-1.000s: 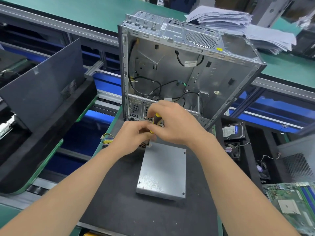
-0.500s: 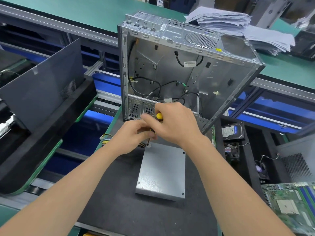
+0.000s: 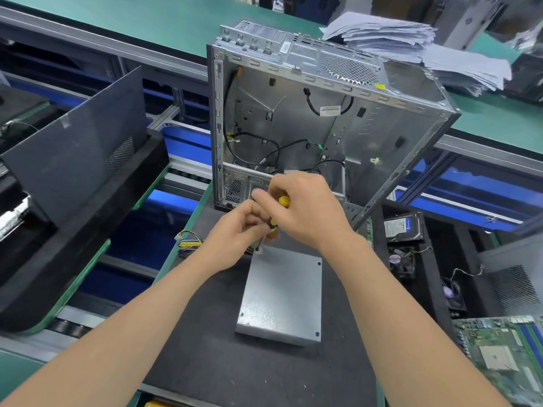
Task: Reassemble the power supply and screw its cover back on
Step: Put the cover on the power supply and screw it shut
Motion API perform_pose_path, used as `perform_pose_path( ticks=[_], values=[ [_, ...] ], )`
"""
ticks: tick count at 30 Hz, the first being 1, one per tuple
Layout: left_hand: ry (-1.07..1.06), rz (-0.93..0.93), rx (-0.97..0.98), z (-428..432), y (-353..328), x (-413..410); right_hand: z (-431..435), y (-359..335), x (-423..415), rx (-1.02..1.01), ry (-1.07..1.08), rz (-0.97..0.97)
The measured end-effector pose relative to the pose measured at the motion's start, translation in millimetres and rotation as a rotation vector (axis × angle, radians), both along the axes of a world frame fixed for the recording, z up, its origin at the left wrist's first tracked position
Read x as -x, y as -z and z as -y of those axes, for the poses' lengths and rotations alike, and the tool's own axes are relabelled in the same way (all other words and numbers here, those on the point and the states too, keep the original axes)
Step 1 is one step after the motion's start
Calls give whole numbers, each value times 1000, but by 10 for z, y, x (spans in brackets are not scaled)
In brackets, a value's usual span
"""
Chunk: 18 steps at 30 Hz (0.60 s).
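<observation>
The grey metal power supply (image 3: 283, 292) lies flat on the black mat (image 3: 205, 362), cover side up, with screws visible at three corners. A yellow-and-black screwdriver (image 3: 282, 201) stands tilted over its far left corner, the tip at the screw hole (image 3: 258, 249). My right hand (image 3: 305, 211) grips the handle from above. My left hand (image 3: 238, 233) pinches the lower shaft near the tip. Yellow and black cables (image 3: 189, 243) trail from the unit's far left side.
An open computer case (image 3: 323, 113) stands upright just behind the hands. A dark side panel (image 3: 76, 148) leans at the left. A hard drive (image 3: 401, 227) and fans (image 3: 401, 261) lie right of the mat, a motherboard (image 3: 505, 359) at lower right, stacked papers (image 3: 411, 45) behind.
My right hand has turned on the handle, so more of the yellow end shows. The screwdriver stays at the same corner; the left hand has barely moved.
</observation>
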<state>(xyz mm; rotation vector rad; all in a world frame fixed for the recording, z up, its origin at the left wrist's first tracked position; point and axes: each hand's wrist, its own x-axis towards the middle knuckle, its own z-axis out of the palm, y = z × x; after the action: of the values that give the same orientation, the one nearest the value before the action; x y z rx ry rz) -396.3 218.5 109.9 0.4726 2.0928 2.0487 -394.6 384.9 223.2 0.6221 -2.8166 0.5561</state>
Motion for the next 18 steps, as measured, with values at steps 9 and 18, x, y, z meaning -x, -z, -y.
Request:
perform_pose_path(
  ticks=[9, 18],
  values=[
    [66, 72, -176, 23, 20, -68, -7, -63, 22, -47, 13, 92],
    [37, 191, -253, 98, 61, -25, -259, 9, -10, 100, -225, 140]
  ],
)
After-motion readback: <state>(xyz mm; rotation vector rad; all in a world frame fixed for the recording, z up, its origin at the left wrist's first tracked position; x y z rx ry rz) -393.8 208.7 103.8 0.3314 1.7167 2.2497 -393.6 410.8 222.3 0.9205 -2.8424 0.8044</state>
